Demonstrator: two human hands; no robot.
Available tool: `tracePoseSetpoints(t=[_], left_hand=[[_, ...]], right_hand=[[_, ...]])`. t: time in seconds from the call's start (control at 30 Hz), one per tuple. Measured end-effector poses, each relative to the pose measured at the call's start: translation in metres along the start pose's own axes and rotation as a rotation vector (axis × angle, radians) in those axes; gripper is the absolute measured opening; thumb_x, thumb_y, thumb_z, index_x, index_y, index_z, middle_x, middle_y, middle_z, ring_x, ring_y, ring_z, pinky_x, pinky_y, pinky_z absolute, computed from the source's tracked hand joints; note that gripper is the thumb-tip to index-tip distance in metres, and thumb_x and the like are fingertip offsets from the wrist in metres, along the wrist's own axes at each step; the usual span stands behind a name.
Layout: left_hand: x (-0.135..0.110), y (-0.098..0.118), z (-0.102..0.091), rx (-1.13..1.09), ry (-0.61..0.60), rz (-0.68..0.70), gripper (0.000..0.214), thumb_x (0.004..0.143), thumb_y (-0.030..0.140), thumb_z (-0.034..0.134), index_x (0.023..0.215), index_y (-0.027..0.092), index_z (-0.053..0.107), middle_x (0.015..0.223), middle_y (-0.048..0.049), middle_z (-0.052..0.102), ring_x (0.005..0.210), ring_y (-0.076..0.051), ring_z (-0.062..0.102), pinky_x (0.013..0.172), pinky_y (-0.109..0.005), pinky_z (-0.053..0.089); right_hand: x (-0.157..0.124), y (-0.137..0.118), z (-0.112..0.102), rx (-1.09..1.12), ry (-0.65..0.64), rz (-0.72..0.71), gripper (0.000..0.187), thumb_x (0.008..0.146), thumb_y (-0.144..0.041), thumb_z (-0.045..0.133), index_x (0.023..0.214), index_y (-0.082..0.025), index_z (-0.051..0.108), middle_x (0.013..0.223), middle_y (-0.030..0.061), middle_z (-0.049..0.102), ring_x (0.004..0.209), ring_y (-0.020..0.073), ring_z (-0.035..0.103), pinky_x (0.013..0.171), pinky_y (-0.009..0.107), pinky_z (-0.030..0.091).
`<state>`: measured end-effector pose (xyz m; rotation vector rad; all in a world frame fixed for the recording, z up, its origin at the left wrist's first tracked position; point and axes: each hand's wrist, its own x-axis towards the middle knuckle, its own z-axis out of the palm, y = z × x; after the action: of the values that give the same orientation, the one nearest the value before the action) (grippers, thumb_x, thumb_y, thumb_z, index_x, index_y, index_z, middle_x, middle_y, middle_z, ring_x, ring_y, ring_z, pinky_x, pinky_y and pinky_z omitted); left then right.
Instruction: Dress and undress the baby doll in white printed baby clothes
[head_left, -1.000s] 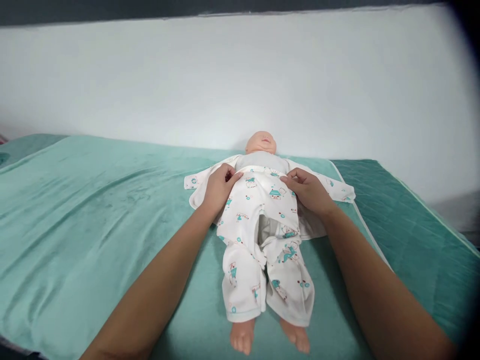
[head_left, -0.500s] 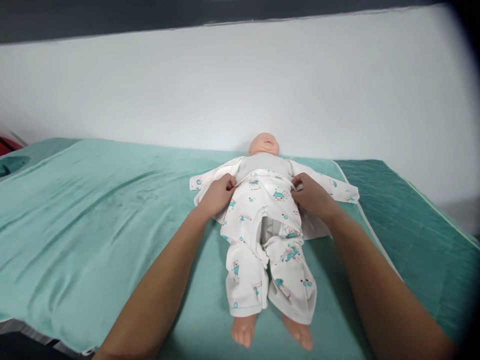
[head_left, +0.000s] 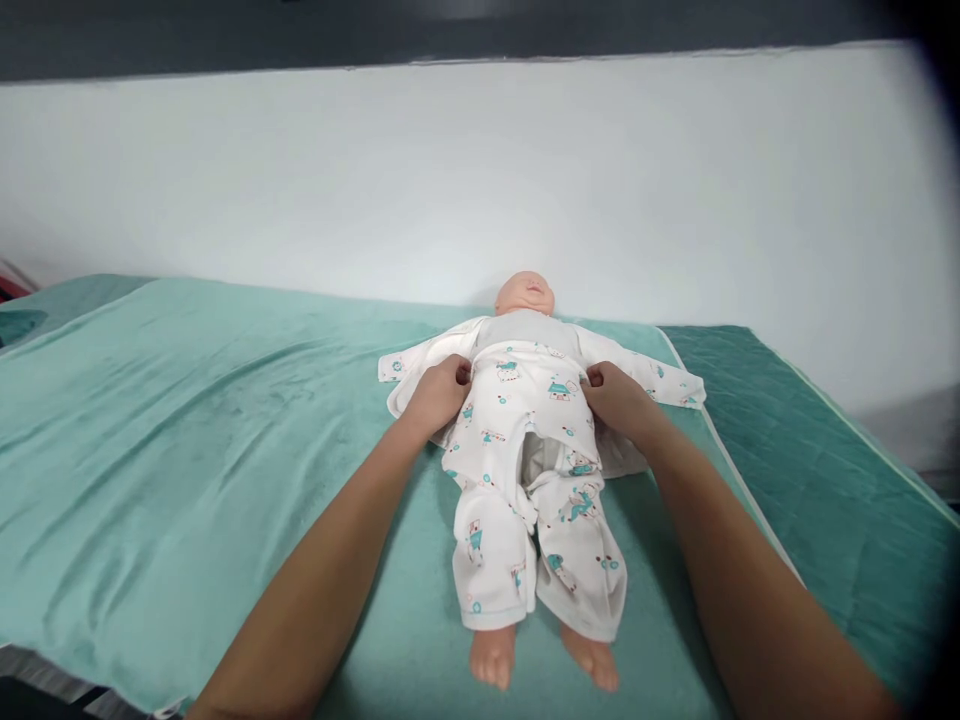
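The white trousers (head_left: 487, 465) are on the doll (head_left: 527, 330), which lies face up in front of you, feet toward you. Teal houses and small figures are printed on them; the waistband crosses the pale torso, the crotch gapes open, and bare feet (head_left: 493, 658) show below the cuffs. Your left hand (head_left: 442, 393) and right hand (head_left: 621, 400) touch the waist sides, fingers curled inward; you cannot tell whether they pinch cloth. A matching jacket (head_left: 431, 355) spreads open beneath the torso, partly covered by your hands. Around it runs a wrinkled light-green blanket (head_left: 202, 450), with a darker quilted cover (head_left: 817, 470) to your right. The white wall (head_left: 480, 180) rises just behind the doll's head.
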<state>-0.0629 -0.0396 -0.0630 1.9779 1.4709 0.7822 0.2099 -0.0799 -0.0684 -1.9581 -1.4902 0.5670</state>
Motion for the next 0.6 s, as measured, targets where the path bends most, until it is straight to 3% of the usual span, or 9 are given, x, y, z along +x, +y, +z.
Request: tracePoseSetpoints(t=[0.13,0.2,0.27,0.37,0.6], left_hand=[[-0.002,0.002,-0.003,-0.151,-0.122,0.022,0.02,0.077,0.027,0.058,0.094,0.02,0.067,0.092,-0.005,0.073,0.081,-0.02,0.063,0.073,-0.031,0.047],[-0.002,0.003,-0.004,-0.256,-0.181,0.01,0.024,0.077,0.029,0.059,0.096,0.019,0.069,0.093,-0.0053,0.073,0.083,-0.021,0.065,0.074,-0.031,0.049],[-0.002,0.005,-0.004,-0.349,-0.225,-0.023,0.028,0.077,0.03,0.06,0.1,0.019,0.07,0.096,-0.0059,0.074,0.087,-0.023,0.066,0.075,-0.032,0.05],[-0.002,0.008,0.0,-0.5,-0.272,-0.072,0.031,0.076,0.03,0.064,0.103,0.019,0.072,0.101,-0.0068,0.074,0.091,-0.023,0.066,0.081,-0.035,0.052],[-0.003,0.009,0.011,-0.918,-0.311,-0.25,0.044,0.07,0.028,0.076,0.111,0.018,0.068,0.095,-0.0094,0.075,0.084,-0.023,0.07,0.076,-0.037,0.056]], right_hand=[[-0.005,0.001,-0.004,0.149,-0.141,-0.021,0.017,0.072,-0.029,0.059,0.066,-0.023,0.045,0.057,-0.0015,0.051,0.051,0.0142,0.044,0.048,0.027,0.031],[-0.007,0.003,-0.003,0.313,-0.205,-0.005,0.017,0.07,-0.028,0.062,0.067,-0.023,0.047,0.059,-0.0014,0.054,0.052,0.014,0.046,0.046,0.026,0.032],[-0.007,0.003,0.0,0.494,-0.263,0.006,0.013,0.069,-0.027,0.066,0.074,-0.023,0.055,0.065,-0.0002,0.06,0.057,0.0161,0.052,0.048,0.027,0.038],[-0.009,0.001,0.003,0.718,-0.332,-0.002,0.023,0.069,-0.028,0.071,0.091,-0.025,0.063,0.075,0.002,0.068,0.069,0.0215,0.061,0.057,0.032,0.048],[-0.016,-0.006,0.006,0.999,-0.317,-0.009,0.04,0.064,-0.028,0.08,0.101,-0.022,0.066,0.092,0.0045,0.073,0.08,0.0235,0.068,0.067,0.036,0.054]])
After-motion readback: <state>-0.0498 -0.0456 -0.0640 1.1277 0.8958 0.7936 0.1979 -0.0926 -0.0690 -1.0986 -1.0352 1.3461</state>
